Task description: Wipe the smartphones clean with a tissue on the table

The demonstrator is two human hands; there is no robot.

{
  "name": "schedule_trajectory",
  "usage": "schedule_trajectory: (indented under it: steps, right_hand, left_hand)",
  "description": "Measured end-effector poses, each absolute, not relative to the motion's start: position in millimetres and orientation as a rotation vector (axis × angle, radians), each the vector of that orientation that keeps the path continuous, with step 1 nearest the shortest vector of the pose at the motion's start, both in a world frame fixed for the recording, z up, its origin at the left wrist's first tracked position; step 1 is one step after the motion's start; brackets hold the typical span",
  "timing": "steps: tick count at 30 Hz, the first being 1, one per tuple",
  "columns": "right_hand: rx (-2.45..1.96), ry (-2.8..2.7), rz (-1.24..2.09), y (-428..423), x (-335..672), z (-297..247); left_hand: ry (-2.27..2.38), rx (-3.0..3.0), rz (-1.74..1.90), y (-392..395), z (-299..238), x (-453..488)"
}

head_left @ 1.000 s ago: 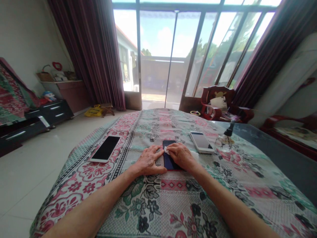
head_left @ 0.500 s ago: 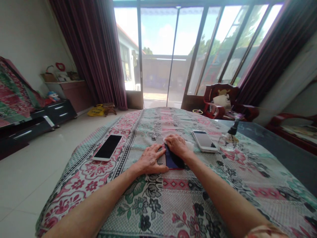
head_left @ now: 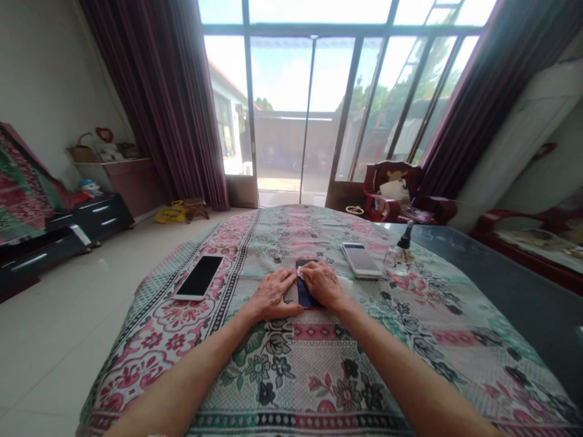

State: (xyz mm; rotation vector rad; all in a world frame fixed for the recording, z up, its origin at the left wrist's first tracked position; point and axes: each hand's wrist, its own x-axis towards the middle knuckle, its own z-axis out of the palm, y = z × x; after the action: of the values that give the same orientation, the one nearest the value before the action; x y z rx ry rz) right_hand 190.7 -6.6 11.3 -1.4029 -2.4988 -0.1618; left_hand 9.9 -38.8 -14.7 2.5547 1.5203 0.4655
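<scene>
The dark, flat rectangular phone with a red edge (head_left: 306, 295) lies on the worktop under a patterned floral cloth (head_left: 319, 364), long axis pointing away from the person. The right hand (head_left: 322, 285) covers its right side, grip pinching a small crumpled white wad (head_left: 299, 273). The left hand (head_left: 274, 295), spread and unclenched, touches its left edge.

I see a yellow bag (head_left: 170, 212) near a purple curtain (head_left: 159, 103), and a dark-red chair (head_left: 414, 175) to my right.
</scene>
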Motion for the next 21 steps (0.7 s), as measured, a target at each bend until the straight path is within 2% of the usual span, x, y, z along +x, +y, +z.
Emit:
schedule_trajectory:
  steps: [21]
  right_hand:
    - [-1.338,-2.475,-0.047,-67,201,8]
  left_hand:
    - [1.522,2.507,0.399,-40,-8,10]
